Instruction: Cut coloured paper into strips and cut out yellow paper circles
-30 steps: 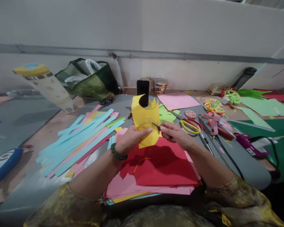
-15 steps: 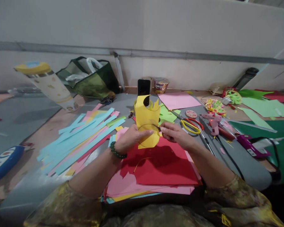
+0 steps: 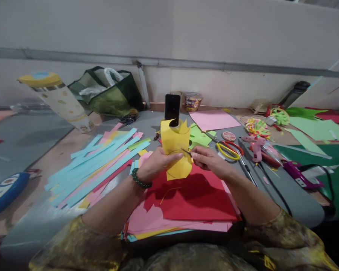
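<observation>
A piece of yellow paper (image 3: 175, 141) with a jagged top edge and a curved line on it stands upright before me. My left hand (image 3: 161, 162) grips its lower left side, thumb across the front. At its right edge my right hand (image 3: 207, 158) is closed on small scissors (image 3: 187, 152), whose thin dark blades touch the paper; the handles are hidden in the fingers. Below both hands lies a red sheet (image 3: 197, 199) on top of a stack of pink, yellow and blue paper (image 3: 147, 222).
Paper strips (image 3: 98, 165) spread at the left, near a bottle (image 3: 62, 99) and green bag (image 3: 115, 94). A phone (image 3: 172, 107) stands behind the paper. Yellow-handled scissors (image 3: 227, 150), a pink glue gun (image 3: 255, 146) and a purple power strip (image 3: 302, 175) lie right.
The top of the yellow paper has tilted and dropped a little, showing more of the phone. Both hands keep nearly the same place and grip.
</observation>
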